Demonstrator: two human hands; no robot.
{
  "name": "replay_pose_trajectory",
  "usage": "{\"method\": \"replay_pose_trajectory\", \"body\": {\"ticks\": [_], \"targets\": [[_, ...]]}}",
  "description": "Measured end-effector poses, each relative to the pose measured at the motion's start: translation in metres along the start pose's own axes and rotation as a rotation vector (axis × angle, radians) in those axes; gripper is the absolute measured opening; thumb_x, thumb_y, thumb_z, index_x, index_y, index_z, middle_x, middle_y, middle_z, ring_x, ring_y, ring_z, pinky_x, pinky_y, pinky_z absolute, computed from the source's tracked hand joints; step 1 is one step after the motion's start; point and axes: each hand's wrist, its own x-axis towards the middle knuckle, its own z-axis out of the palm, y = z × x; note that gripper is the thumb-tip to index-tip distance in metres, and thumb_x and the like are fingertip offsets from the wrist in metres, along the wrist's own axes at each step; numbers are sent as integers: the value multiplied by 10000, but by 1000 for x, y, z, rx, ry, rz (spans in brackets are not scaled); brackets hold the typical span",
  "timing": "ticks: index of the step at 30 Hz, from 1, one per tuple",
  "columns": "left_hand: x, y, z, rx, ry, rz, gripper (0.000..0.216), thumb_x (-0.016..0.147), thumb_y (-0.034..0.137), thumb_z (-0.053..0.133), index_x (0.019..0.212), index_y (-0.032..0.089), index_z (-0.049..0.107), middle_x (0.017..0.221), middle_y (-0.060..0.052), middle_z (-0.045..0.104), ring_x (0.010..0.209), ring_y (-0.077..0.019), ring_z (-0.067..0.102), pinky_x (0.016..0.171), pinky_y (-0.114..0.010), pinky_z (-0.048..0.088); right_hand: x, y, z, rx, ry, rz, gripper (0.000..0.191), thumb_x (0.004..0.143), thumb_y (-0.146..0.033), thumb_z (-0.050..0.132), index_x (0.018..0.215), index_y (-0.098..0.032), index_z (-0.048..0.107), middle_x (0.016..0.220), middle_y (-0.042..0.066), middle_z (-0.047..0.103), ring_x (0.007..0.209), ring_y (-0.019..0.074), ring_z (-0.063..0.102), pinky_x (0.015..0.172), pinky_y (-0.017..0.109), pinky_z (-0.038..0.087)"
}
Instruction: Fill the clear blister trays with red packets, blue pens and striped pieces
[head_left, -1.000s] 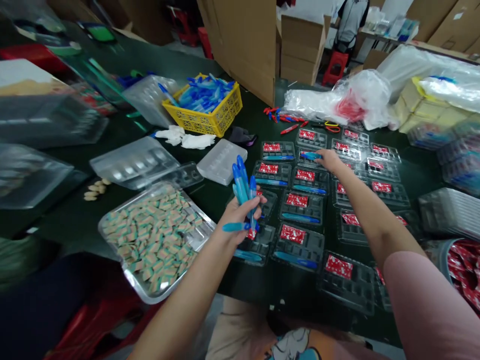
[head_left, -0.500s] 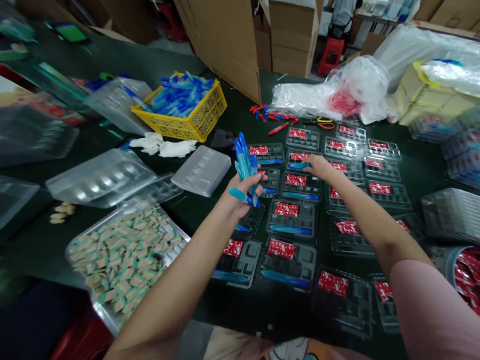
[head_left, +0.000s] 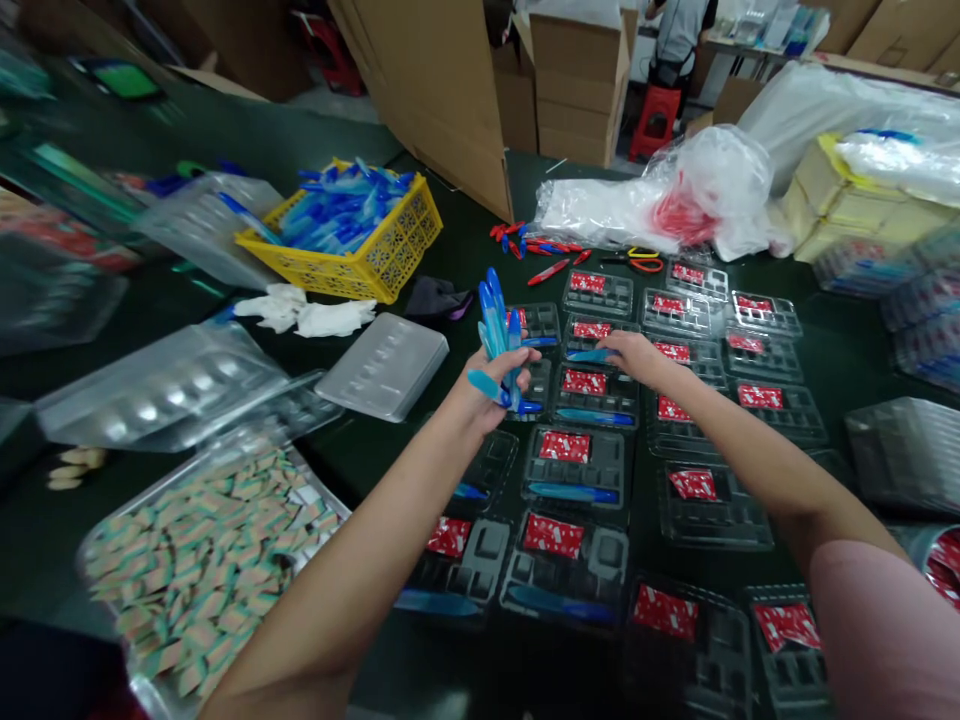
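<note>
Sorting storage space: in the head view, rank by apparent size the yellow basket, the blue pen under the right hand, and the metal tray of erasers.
1. metal tray of erasers (nearest, so inflated)
2. yellow basket
3. blue pen

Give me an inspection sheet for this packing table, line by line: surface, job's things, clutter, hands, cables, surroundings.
Surface: dark green table, crowded.
Job's things: clear blister trays in rows, most with a red packet; several also hold a blue pen. Yellow basket full of blue pens.
Clutter: tray of small striped pieces, spare clear lids, white cloths, plastic bags, loose red and blue pens.
Hands: left hand grips a bundle of blue pens; right hand holds one blue pen over a tray.
Cables: nothing seen.
Surroundings: cardboard boxes, red stool, another person at the back.
</note>
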Motion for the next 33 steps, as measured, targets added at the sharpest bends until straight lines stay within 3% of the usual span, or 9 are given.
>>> {"method": "replay_pose_trajectory", "body": {"ticks": [5, 10, 15, 20, 22, 24, 28, 30, 33], "targets": [[16, -1, 0, 5, -18, -5, 417, 640, 164, 757, 1026, 166, 597, 750, -8, 672, 451, -57, 504, 425, -185, 406, 38, 24, -13, -99, 186, 147, 365, 869, -123, 509, 1203, -143, 654, 1075, 131, 612, 969, 243, 592, 912, 385, 480], [28, -4, 6, -13, -59, -35, 410, 647, 161, 762, 1024, 157, 602, 739, -11, 672, 443, -59, 508, 424, -188, 403, 75, 42, -7, -200, 161, 335, 356, 864, -110, 512, 1193, -158, 640, 1115, 140, 628, 1003, 283, 562, 910, 420, 458], [36, -8, 12, -29, -91, -76, 428, 673, 156, 761, 1073, 166, 606, 732, -3, 665, 451, -61, 524, 431, -185, 403, 81, 46, 7, -255, 181, 340, 280, 884, -166, 526, 1119, -191, 676, 1100, 143, 630, 1043, 315, 500, 877, 441, 442], [42, -13, 17, -76, -117, -147, 392, 705, 163, 758, 1067, 167, 607, 727, 7, 656, 449, -60, 531, 436, -189, 414, 78, 44, 4, -220, 210, 382, 295, 912, -203, 500, 1127, -188, 701, 1100, 152, 616, 1084, 325, 486, 912, 472, 421], [45, -16, 19, -98, -140, -175, 355, 720, 179, 761, 1041, 168, 611, 716, 12, 649, 445, -60, 529, 439, -193, 425, 76, 30, -1, -50, 275, 365, 299, 922, -246, 505, 1151, -182, 687, 1098, 128, 631, 1067, 285, 525, 937, 436, 429], [49, -19, 21, -106, -169, -195, 335, 733, 209, 772, 1024, 173, 613, 706, 18, 642, 443, -59, 528, 437, -190, 431, 72, 8, -3, 272, 303, 318, 316, 936, -350, 502, 1149, -189, 671, 1063, 85, 657, 985, 223, 578, 895, 368, 462], [55, -27, 28, -86, -186, -242, 295, 747, 296, 789, 939, 164, 609, 676, 20, 632, 427, -70, 537, 415, -193, 437, 56, -47, -1, 980, 113, 281, 412, 852, -581, 565, 921, -187, 662, 777, 3, 649, 682, 121, 577, 624, 239, 455], [56, -32, 34, -95, -161, -287, 274, 763, 327, 776, 877, 156, 595, 650, 19, 625, 409, -78, 533, 399, -201, 431, 48, -64, 3, 1163, 84, 335, 421, 760, -599, 670, 771, -182, 609, 638, -36, 578, 566, 87, 518, 544, 210, 413], [56, -41, 43, -157, -108, -418, 240, 820, 346, 719, 842, 149, 583, 649, 3, 629, 414, -79, 535, 394, -193, 408, 43, -65, 3, 1263, 241, 506, 408, 720, -563, 729, 748, -195, 555, 639, -51, 571, 552, 73, 510, 511, 187, 403]]}}
